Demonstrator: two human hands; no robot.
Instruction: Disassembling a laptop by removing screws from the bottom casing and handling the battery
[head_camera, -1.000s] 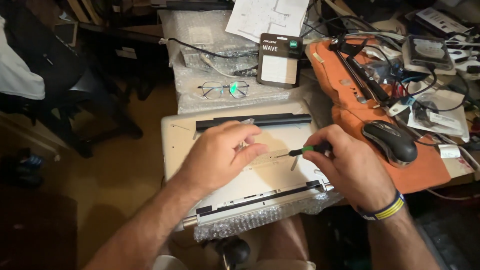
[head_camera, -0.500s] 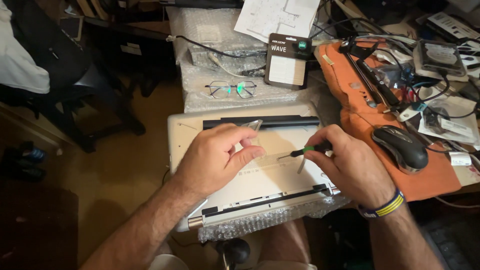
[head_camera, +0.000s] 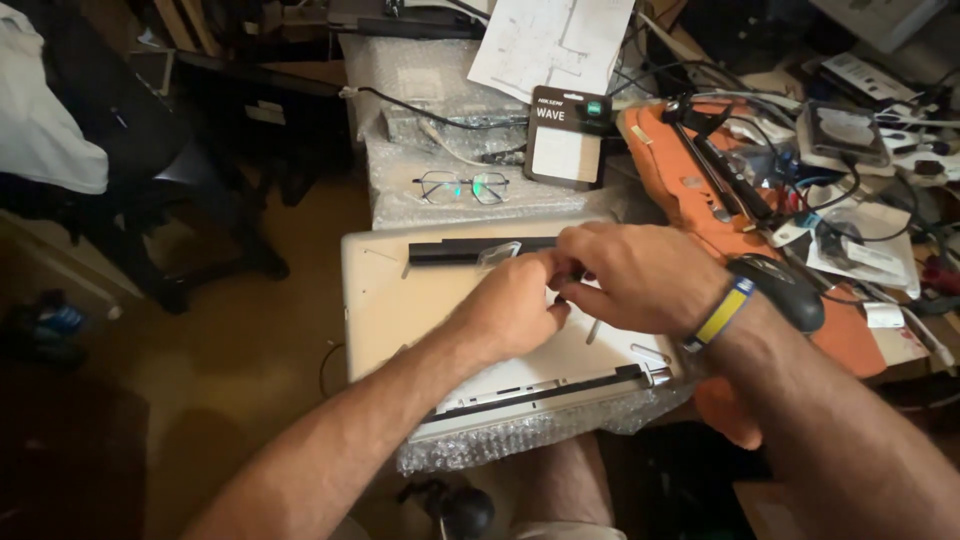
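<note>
A pale silver laptop (head_camera: 400, 310) lies bottom-up on bubble wrap across my lap, with a long black battery bar (head_camera: 450, 250) along its far edge. Both hands meet over its middle. My left hand (head_camera: 515, 305) has its fingers curled, their tips against the right hand's; what they pinch is hidden. My right hand (head_camera: 640, 275), with a blue and yellow wristband, curls around a small dark piece that looks like the screwdriver's handle (head_camera: 566, 292). A small clear plastic bag (head_camera: 497, 254) lies just beyond the hands.
Glasses (head_camera: 460, 186) lie on a bubble-wrapped block behind the laptop, beside a black and white card package (head_camera: 566, 140). To the right are an orange mat (head_camera: 680, 190) with cables and tools, and a black mouse (head_camera: 790, 290). A dark chair (head_camera: 150, 170) stands left.
My right hand has swung left across the laptop and now meets the left hand's fingertips. The green-handled screwdriver, plainly visible before, is now mostly hidden in the fingers. The view has shifted slightly.
</note>
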